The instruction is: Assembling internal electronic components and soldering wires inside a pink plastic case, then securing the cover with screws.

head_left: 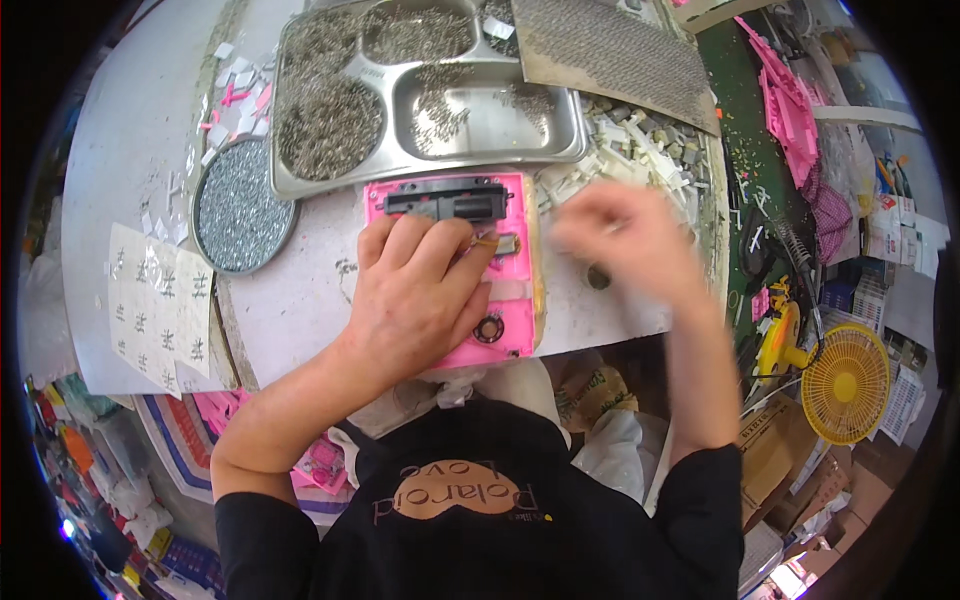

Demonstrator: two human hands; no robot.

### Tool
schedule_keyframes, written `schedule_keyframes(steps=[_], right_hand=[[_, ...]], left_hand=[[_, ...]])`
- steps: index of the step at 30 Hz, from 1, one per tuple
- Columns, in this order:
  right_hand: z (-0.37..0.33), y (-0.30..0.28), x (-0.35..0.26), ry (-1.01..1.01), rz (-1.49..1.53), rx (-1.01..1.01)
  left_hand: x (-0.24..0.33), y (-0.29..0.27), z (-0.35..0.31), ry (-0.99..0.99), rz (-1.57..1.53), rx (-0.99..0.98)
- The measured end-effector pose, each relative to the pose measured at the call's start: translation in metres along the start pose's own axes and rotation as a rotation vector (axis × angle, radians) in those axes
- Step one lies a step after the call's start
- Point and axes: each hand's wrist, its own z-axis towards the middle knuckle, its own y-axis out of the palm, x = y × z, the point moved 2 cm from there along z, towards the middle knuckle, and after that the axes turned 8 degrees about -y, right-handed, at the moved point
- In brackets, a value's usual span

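Note:
My left hand [420, 290] lies on a pink plastic jig plate [515, 330] at the table's near edge, fingers pressing a small brass-coloured part [500, 243] against it. A black plastic component [445, 200] sits across the top of the pink plate. My right hand [620, 240] is blurred, hovering just right of the plate above the white table [300, 290]; whether it holds anything cannot be told. A heap of small white and grey plastic pieces [640, 145] lies beyond it.
A steel compartment tray [500, 120] with small metal parts stands behind the plate. A round lid of tiny metal bits [240, 205] is at left, a perforated metal sheet [610, 50] at back right. Pink parts [785, 100] and a yellow fan [845, 385] are at right.

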Motion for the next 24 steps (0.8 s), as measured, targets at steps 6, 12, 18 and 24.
schedule_keyframes(steps=[6,12,18,24], right_hand=[[0.096,-0.303,0.188,0.082,-0.859,0.481],[0.192,-0.334,0.288,-0.221,-1.392,0.392],[0.173,-0.344,0.28,0.061,-1.288,0.254],[0.091,-0.359,0.232,0.082,-0.942,0.533]], left_hand=[[0.012,-0.007,0.01,0.011,-0.022,-0.047],[0.007,-0.003,0.005,-0.02,-0.049,-0.015],[-0.008,-0.012,0.002,0.03,-0.267,0.108],[-0.015,-0.011,0.033,0.243,-0.09,0.058]])
